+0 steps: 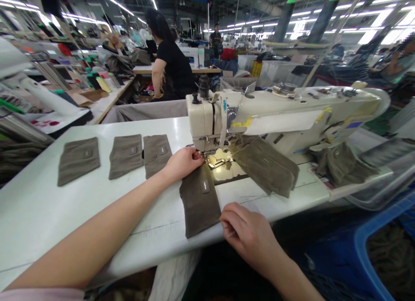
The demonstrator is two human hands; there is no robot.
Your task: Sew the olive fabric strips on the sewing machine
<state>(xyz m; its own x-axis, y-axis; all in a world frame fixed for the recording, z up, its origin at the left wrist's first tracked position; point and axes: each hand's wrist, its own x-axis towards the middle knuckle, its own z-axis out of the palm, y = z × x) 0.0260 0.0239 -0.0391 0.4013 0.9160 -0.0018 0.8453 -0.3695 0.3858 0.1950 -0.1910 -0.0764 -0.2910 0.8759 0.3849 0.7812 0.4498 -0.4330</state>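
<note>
An olive-brown fabric piece (200, 206) with a small label patch lies on the white sewing table, its far end close to the needle area of the sewing machine (207, 115). My left hand (183, 164) pinches that far end beside the presser foot, fingertips closed together. At the near right corner of the same piece, my right hand (248, 232) has its fingers curled and closed on the edge. The lit metal needle plate (223, 164) shows just right of my left fingertips. What the left fingertips cover is hidden.
Several similar fabric pieces (126, 156) lie spaced out on the left. More pieces (267, 164) are stacked under the machine arm, with others (340, 164) farther right. A blue crate (359, 249) stands at lower right. A person in black (175, 63) sits beyond the table.
</note>
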